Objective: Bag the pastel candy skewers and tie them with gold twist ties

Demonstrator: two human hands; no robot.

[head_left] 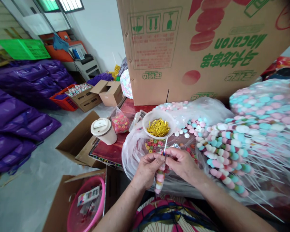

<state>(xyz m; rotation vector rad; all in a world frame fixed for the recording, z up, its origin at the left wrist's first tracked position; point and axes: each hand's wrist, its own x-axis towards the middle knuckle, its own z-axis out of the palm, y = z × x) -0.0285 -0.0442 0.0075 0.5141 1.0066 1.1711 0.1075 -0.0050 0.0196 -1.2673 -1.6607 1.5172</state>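
Observation:
Both my hands meet over the front edge of the table, closed on one candy skewer (160, 180). It hangs with its pink, white and brownish pieces downward, and its white stick points up between my fingers. My left hand (147, 167) pinches it at the neck, where the candy meets the stick. From the other side, the fingertips of my right hand (182, 162) pinch the same spot; a small dark, reddish bit shows there, too small to name. Just beyond stands a white plastic bowl (147, 132) of gold twist ties (158, 128).
Finished-looking marshmallow skewers (228, 154) are heaped at right on clear plastic. Loose marshmallows (195, 127) and colored cereal rings (154, 145) lie behind my hands. A lidded cup (103, 130) and a bag of rings (120, 120) stand left. A large carton (174, 58) blocks the back.

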